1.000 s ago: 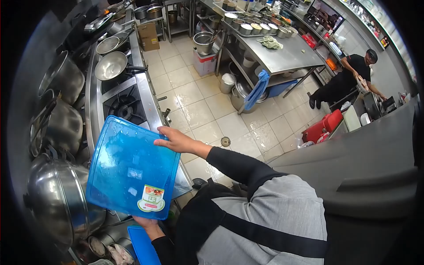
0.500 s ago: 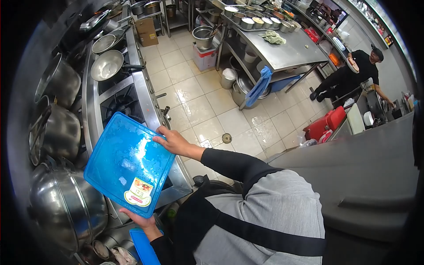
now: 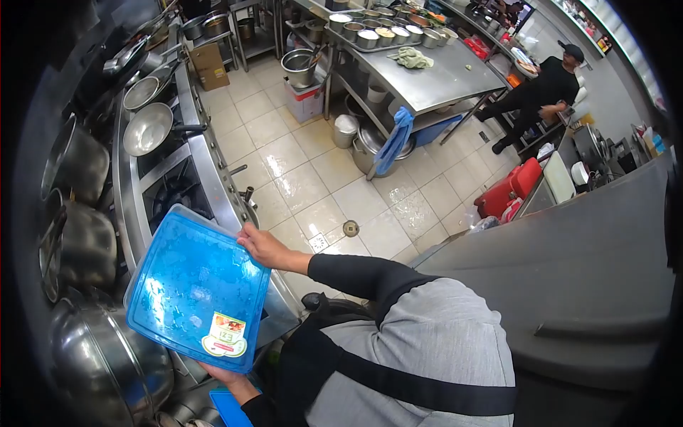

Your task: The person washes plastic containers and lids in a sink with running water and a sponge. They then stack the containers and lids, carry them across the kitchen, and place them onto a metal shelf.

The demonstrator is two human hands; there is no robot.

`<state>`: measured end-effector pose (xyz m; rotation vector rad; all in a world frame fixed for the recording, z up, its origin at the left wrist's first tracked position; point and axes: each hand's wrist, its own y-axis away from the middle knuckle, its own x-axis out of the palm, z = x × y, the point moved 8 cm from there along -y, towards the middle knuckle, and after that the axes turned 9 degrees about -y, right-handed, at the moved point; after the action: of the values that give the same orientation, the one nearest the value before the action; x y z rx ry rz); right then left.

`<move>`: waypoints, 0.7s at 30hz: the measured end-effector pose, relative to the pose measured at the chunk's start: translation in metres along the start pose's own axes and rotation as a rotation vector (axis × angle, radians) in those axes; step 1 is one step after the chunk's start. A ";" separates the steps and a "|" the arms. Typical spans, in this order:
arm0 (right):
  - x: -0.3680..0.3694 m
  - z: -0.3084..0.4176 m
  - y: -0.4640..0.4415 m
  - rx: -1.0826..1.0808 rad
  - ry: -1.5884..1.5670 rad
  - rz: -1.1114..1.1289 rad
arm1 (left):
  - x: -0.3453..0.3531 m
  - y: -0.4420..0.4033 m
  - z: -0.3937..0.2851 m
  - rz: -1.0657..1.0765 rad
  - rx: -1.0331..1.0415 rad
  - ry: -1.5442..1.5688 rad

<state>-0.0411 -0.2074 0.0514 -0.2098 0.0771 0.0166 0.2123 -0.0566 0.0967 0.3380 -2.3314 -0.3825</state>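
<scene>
and the blue-lidded container [image 3: 199, 285] is aloft by the stove [image 3: 203, 156], lid already on, it seems, not set down; right hand [image 3: 267, 249] gripping one edge, left hand [image 3: 229, 377] beneath the lower edge, fingers hidden, its grip i can't tell!

a steel table [image 3: 445, 78] stands on a glossy beige tiled floor [image 3: 302, 185].

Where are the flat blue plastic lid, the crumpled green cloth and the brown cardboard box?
Flat blue plastic lid [image 3: 199, 285], head view: top face.
Crumpled green cloth [image 3: 411, 58], head view: middle.
Brown cardboard box [image 3: 209, 67], head view: side panel.
</scene>
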 end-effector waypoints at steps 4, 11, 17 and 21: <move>-0.007 -0.007 0.007 0.131 -0.009 -0.026 | -0.012 -0.005 0.002 -0.008 0.017 -0.051; -0.013 -0.005 0.014 0.077 -0.140 0.002 | -0.030 -0.007 0.000 0.014 0.084 -0.233; -0.024 -0.010 0.014 0.248 -0.033 -0.057 | -0.063 -0.018 -0.012 -0.234 -0.002 -0.503; -0.019 -0.018 0.019 0.210 -0.016 -0.065 | -0.053 0.001 0.002 -0.335 -0.116 -0.638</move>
<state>-0.0619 -0.1929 0.0319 -0.0021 0.0557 -0.0548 0.2479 -0.0370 0.0621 0.6244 -2.8530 -0.8922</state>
